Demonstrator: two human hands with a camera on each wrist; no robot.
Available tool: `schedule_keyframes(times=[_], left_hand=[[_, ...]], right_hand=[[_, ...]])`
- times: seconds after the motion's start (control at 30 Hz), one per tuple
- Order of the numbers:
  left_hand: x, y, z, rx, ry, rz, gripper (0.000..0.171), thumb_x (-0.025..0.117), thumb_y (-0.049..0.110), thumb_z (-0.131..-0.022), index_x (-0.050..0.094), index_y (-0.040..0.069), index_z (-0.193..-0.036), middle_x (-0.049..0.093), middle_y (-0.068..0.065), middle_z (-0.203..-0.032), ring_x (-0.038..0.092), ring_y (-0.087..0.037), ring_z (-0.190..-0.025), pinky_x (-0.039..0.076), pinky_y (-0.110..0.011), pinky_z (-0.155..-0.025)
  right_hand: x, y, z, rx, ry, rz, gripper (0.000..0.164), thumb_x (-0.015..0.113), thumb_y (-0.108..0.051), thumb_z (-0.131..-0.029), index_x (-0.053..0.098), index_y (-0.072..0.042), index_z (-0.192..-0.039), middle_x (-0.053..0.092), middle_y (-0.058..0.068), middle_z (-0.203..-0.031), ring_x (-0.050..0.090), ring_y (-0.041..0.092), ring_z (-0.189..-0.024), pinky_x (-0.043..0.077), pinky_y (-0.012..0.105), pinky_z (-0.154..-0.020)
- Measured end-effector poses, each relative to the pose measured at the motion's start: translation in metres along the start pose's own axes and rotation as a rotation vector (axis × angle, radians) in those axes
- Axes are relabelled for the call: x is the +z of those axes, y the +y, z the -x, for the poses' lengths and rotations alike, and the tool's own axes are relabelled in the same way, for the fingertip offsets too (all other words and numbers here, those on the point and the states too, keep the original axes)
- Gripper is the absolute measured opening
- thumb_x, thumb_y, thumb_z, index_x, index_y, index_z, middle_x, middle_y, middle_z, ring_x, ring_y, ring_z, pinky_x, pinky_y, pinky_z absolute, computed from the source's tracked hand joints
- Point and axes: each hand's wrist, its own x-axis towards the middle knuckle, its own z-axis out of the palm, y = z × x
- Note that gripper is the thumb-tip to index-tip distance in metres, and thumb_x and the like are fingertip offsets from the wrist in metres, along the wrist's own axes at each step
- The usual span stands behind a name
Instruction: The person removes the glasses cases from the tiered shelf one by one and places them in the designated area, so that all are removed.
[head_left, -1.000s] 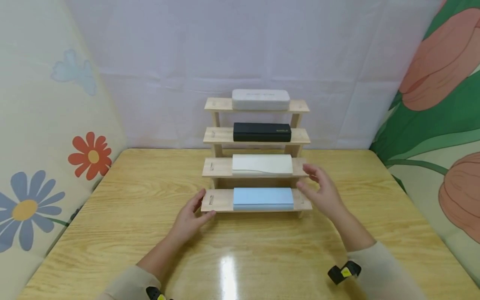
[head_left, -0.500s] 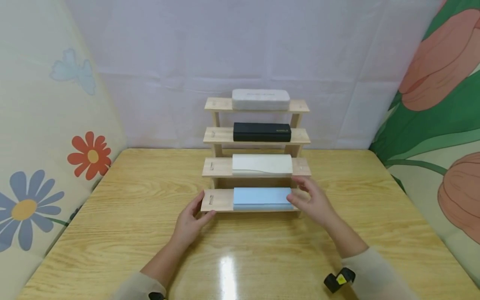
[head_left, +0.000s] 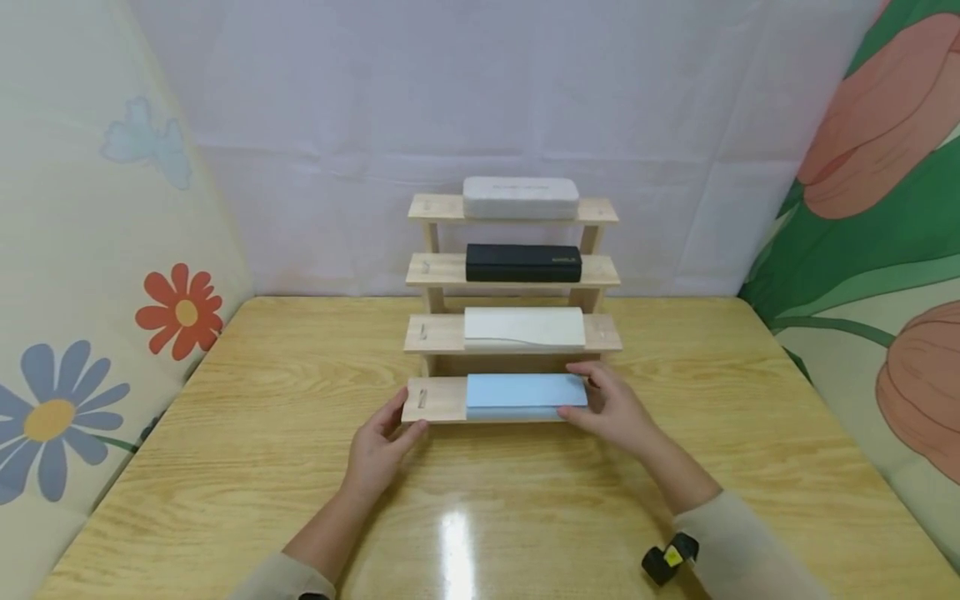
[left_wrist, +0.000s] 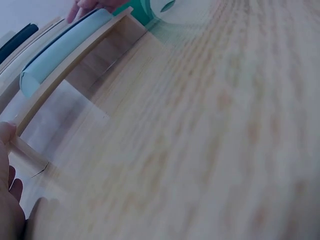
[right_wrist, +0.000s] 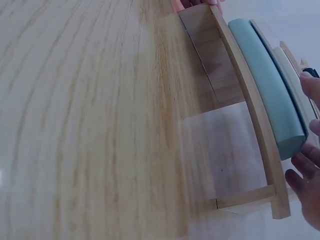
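A four-step wooden display rack (head_left: 435,400) stands on the table, one glasses case per step. On the lowest step lies a light blue glasses case (head_left: 517,392). My right hand (head_left: 618,417) is at its right end, thumb over the front and index finger behind. In the right wrist view, the fingers (right_wrist: 305,162) curl near the end of the blue case (right_wrist: 270,85). My left hand (head_left: 375,454) grips the left end of the lowest step, thumb at the front edge. In the left wrist view, its thumb (left_wrist: 7,131) touches the board.
Higher up sit a cream glasses case (head_left: 523,325), a black one (head_left: 523,263) and a white hard one (head_left: 521,198). The wood-grain table (head_left: 300,358) extends around the rack. White cloth (head_left: 480,100) hangs behind, with flower-print panels at both sides.
My right hand has come from the rack's right edge leftward and down onto the blue case's right end. The left hand stays at the lowest step, and the cases keep their places.
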Motion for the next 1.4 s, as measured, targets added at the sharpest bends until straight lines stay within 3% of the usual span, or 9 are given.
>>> schedule_keyframes(times=[0.33, 0.73, 0.97, 1.4], left_hand=[[0.001, 0.0, 0.001, 0.018, 0.007, -0.011, 0.06, 0.07, 0.009, -0.091, 0.043, -0.004, -0.143, 0.041, -0.019, -0.151, 0.042, -0.034, -0.14, 0.038, -0.037, -0.112], [0.0, -0.002, -0.001, 0.014, -0.003, -0.017, 0.06, 0.07, 0.011, -0.091, 0.043, -0.003, -0.143, 0.04, -0.018, -0.152, 0.04, -0.035, -0.141, 0.037, -0.037, -0.113], [0.0, -0.003, 0.0, 0.025, 0.013, -0.039, 0.06, 0.07, 0.009, -0.09, 0.044, -0.004, -0.142, 0.042, -0.018, -0.151, 0.043, -0.035, -0.138, 0.039, -0.029, -0.108], [0.0, -0.003, -0.001, 0.002, 0.005, -0.041, 0.06, 0.069, 0.01, -0.091, 0.043, -0.003, -0.144, 0.041, -0.017, -0.152, 0.041, -0.033, -0.14, 0.038, -0.033, -0.11]], right_hand=[[0.004, 0.002, -0.007, 0.028, -0.052, 0.117, 0.062, 0.081, -0.028, -0.082, 0.055, -0.005, -0.133, 0.054, 0.016, -0.137, 0.052, 0.037, -0.126, 0.045, 0.054, -0.107], [0.013, 0.0, -0.019, 0.03, -0.116, 0.18, 0.066, 0.083, -0.035, -0.077, 0.057, -0.011, -0.132, 0.055, 0.014, -0.138, 0.051, 0.035, -0.125, 0.043, 0.056, -0.106], [0.018, -0.001, -0.02, 0.047, -0.114, 0.196, 0.07, 0.086, -0.035, -0.073, 0.057, -0.013, -0.133, 0.056, 0.013, -0.137, 0.053, 0.034, -0.121, 0.046, 0.055, -0.103], [0.019, -0.001, -0.019, 0.028, -0.088, 0.212, 0.067, 0.086, -0.034, -0.073, 0.059, -0.011, -0.13, 0.058, 0.013, -0.134, 0.054, 0.033, -0.12, 0.047, 0.054, -0.101]])
